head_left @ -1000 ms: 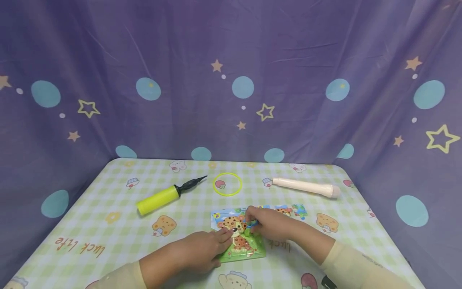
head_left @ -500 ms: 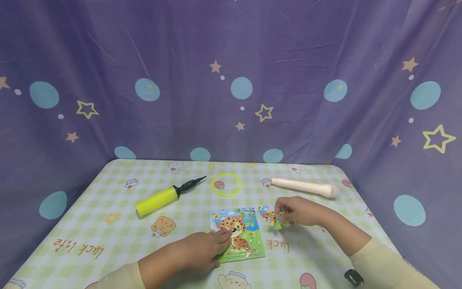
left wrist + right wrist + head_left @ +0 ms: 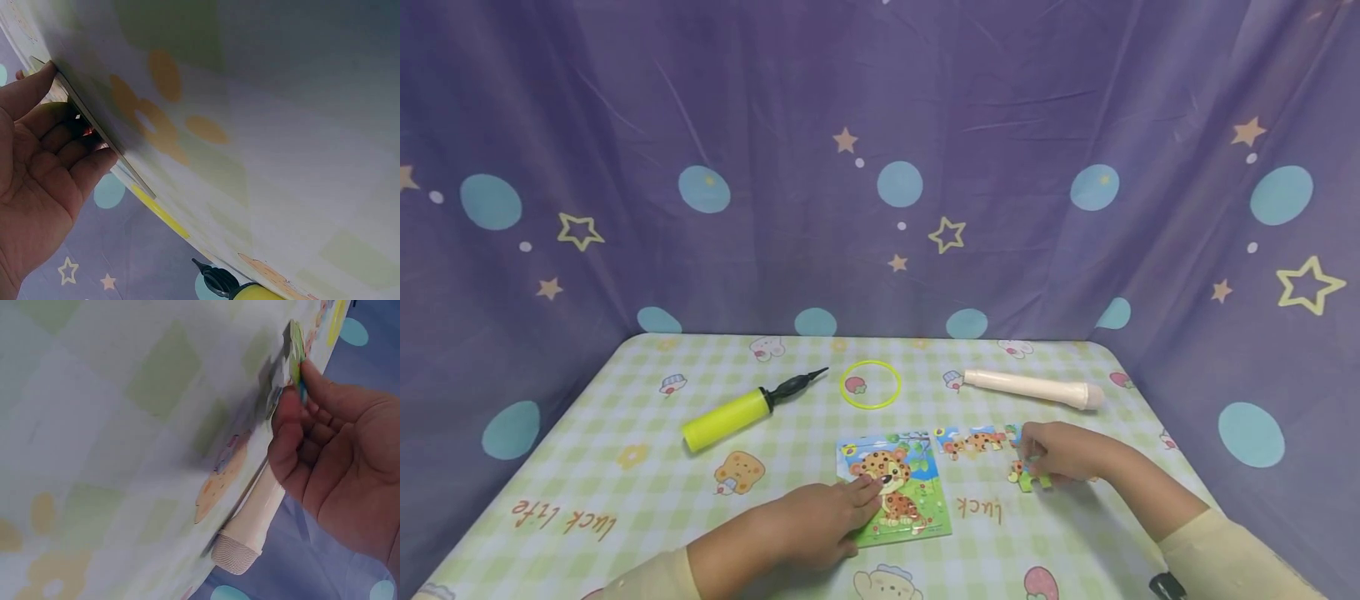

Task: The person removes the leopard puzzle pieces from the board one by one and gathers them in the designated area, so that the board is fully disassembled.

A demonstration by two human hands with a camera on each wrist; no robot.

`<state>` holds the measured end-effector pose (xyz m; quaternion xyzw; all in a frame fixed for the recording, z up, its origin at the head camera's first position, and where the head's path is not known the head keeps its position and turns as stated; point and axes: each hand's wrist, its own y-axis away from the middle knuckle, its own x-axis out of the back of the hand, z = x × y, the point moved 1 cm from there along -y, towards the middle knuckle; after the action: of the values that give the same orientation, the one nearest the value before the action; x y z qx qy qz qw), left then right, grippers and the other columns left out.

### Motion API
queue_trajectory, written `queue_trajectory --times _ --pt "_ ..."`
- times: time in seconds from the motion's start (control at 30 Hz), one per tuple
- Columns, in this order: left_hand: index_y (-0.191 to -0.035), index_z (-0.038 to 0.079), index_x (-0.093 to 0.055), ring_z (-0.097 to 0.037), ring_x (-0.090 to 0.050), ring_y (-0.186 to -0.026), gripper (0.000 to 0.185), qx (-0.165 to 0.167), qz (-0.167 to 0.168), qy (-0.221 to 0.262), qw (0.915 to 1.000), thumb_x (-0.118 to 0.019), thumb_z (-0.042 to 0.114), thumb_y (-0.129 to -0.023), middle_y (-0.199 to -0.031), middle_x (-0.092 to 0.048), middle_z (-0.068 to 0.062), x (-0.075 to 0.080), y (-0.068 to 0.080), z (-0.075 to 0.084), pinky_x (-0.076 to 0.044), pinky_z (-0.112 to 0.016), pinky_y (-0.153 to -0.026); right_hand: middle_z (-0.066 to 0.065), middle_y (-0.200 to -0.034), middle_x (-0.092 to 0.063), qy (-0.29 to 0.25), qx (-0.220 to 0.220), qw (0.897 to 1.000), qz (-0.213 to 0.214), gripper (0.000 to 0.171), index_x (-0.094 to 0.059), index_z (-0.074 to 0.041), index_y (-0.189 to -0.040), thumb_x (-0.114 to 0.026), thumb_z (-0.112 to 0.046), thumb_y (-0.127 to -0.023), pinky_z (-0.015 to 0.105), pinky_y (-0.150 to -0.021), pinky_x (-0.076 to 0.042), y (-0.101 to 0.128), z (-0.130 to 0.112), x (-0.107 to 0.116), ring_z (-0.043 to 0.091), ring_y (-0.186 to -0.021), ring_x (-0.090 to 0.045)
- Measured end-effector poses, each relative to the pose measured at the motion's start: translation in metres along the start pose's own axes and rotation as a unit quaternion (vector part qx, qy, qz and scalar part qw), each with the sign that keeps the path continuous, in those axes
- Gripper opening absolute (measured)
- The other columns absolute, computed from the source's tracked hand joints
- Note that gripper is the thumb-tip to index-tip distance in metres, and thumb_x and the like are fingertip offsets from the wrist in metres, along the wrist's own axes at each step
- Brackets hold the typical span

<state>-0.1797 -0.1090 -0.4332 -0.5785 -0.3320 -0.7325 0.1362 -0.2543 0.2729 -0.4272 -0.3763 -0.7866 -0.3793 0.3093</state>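
Lying at about ten o'clock on the tabletop (image 3: 625, 500), a yellow pump (image 3: 727, 414) points its black nozzle toward a thin yellow ring (image 3: 870, 384) just past it at twelve o'clock. Closer in, the left hand (image 3: 820, 521) rests on the near left corner of the puzzle board (image 3: 897, 487), fingers straight and pressed flat on it — a relaxed, open grip that holds nothing; the left wrist view shows the fingertips (image 3: 94, 165) against the board's edge (image 3: 106, 147). The board shows a spotted cub on green and lies flat near six o'clock.

At about one o'clock from the board, a short row of joined puzzle pieces (image 3: 977, 439) lies on the cloth, just beside the board's far right corner. Touching the row's right end, the right hand (image 3: 1063, 454) has its grip closed on a loose puzzle piece (image 3: 1028, 478) — thumb and fingers pinch it, and the right wrist view shows the piece (image 3: 294, 359) held upright on its edge, its lower edge at the cloth. Beyond the hand, at two o'clock, a cream microphone (image 3: 1033, 388) lies on its side, well apart from the board.
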Motion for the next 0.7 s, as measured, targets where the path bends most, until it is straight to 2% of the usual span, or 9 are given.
queue_trajectory --times 0.2,0.47,0.6,0.7 --pt "-0.152 0.018 -0.039 -0.022 -0.03 -0.147 0.062 -0.003 0.002 -0.003 1.0 -0.059 0.039 -0.096 -0.161 -0.028 -0.002 -0.0004 0.0003 0.0003 -0.037 -0.037 -0.114 0.007 -0.068 -0.058 0.025 -0.056 0.998 0.028 0.027 -0.053 -0.014 -0.109 -0.071 -0.016 -0.089 0.032 -0.052 -0.044 -0.0009 0.0055 -0.0036 0.017 -0.051 -0.052" --pt "-0.151 0.017 -0.041 -0.022 -0.031 -0.146 0.062 -0.003 0.014 -0.015 0.9998 -0.059 0.039 -0.096 -0.16 -0.03 -0.003 -0.0016 0.0019 0.0017 -0.037 -0.036 -0.114 0.008 -0.063 -0.06 0.04 -0.093 0.994 0.037 0.032 -0.051 -0.015 -0.114 -0.071 -0.019 -0.089 0.031 -0.048 -0.043 -0.0041 0.0065 -0.0029 0.017 -0.048 -0.051" --pt "-0.151 0.016 -0.041 -0.022 -0.032 -0.146 0.062 -0.004 0.018 -0.022 0.9996 -0.059 0.039 -0.096 -0.16 -0.03 -0.003 -0.0022 0.0022 0.0023 -0.037 -0.036 -0.114 0.005 -0.069 -0.058 0.072 -0.088 0.993 0.041 0.031 -0.052 -0.015 -0.112 -0.072 -0.023 -0.089 0.032 -0.048 -0.045 -0.0062 0.0051 -0.0039 0.017 -0.049 -0.053" --pt "-0.151 0.016 -0.04 -0.022 -0.031 -0.147 0.062 -0.004 0.016 -0.024 0.9996 -0.058 0.039 -0.096 -0.161 -0.029 -0.003 -0.0027 0.0022 0.002 -0.037 -0.036 -0.114 0.001 -0.075 -0.056 0.108 -0.062 0.99 0.059 0.028 -0.054 -0.015 -0.108 -0.07 -0.029 -0.09 0.032 -0.049 -0.044 -0.0086 -0.0022 -0.0048 0.016 -0.053 -0.053"
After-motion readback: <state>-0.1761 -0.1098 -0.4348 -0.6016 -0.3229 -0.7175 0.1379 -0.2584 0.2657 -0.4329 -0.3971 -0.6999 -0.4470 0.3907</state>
